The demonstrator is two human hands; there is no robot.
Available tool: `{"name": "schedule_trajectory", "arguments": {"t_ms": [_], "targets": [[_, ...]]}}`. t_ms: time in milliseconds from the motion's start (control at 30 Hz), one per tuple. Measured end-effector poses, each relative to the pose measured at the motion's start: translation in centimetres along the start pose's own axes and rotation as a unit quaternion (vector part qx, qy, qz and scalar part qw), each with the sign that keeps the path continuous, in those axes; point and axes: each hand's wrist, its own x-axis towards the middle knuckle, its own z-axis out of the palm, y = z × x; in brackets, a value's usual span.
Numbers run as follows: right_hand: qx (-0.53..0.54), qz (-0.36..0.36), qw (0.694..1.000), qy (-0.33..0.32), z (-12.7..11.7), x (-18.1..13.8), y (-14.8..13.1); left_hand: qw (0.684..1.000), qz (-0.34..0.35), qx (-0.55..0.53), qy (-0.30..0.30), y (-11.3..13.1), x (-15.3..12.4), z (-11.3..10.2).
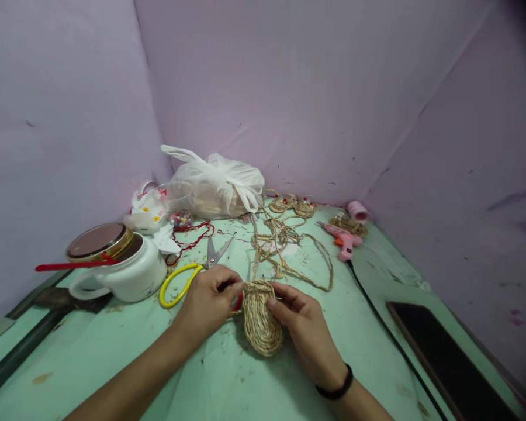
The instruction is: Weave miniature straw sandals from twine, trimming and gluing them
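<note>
An oval mat of braided jute rope [260, 318] lies on the green table [228, 380] between my hands. My left hand [209, 301] pinches its upper left edge with closed fingers, and something red shows just under the fingertips. My right hand [302, 318] grips the mat's right edge, fingers curled, with a black band on the wrist. Loose jute rope [284, 248] trails from the mat's top toward the back of the table.
Yellow-handled scissors [193, 269] lie beside my left hand. A white pot with a gold lid [118, 266] and red stick stands left. A white plastic bag [217, 184], red cord [191, 237], small jute pieces [293, 204], a pink glue gun [344, 238] with black cable and a dark phone [438, 356] surround them.
</note>
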Motion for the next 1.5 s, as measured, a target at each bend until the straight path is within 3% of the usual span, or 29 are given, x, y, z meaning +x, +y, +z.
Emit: {"name": "schedule_trajectory", "arguments": {"t_ms": [100, 300, 533, 733, 900, 1000, 1100, 1167, 1233, 1333, 1500], "targets": [[-0.004, -0.004, 1.0, 0.002, 0.0, 0.0, 0.0, 0.999, 0.008, -0.036, -0.008, 0.2, 0.1, 0.0], [0.008, -0.009, 1.0, -0.001, 0.1, -0.1, -0.1, 0.991, -0.074, -0.104, -0.036, 0.6, 0.1, 0.0], [0.005, -0.005, 1.0, -0.001, 0.1, 0.0, -0.2, 0.991, -0.072, -0.101, -0.051, 0.6, 0.1, -0.3], [-0.031, -0.019, 0.999, -0.01, 0.1, -0.2, 0.0, 0.986, -0.05, -0.109, -0.119, 1.1, -0.3, -0.4], [-0.118, -0.097, 0.988, 0.02, 0.4, -0.8, 0.3, 0.951, -0.172, -0.144, -0.212, 1.3, -0.5, -0.2], [-0.127, -0.113, 0.985, -0.001, 0.6, -1.1, 0.3, 0.935, -0.2, -0.174, -0.236, 1.6, -0.5, -0.3], [-0.114, -0.09, 0.989, -0.012, 0.7, -1.2, 0.0, 0.967, -0.138, -0.124, -0.175, 2.1, -0.8, -0.5], [-0.103, -0.075, 0.992, -0.012, 0.8, -1.1, -0.2, 0.992, -0.061, -0.031, -0.105, 2.4, -1.3, -0.5], [-0.091, -0.066, 0.994, -0.005, 0.8, -1.0, -0.4, 0.996, 0.007, 0.066, -0.054, 2.7, -1.8, -0.5], [-0.073, -0.053, 0.996, 0.006, 0.7, -0.9, -0.6, 0.991, 0.054, 0.103, -0.062, 2.6, -2.2, -0.5], [-0.068, -0.042, 0.997, 0.018, 0.4, -0.7, -0.4, 0.991, 0.014, 0.075, -0.112, 1.8, -1.6, -0.9]]}}
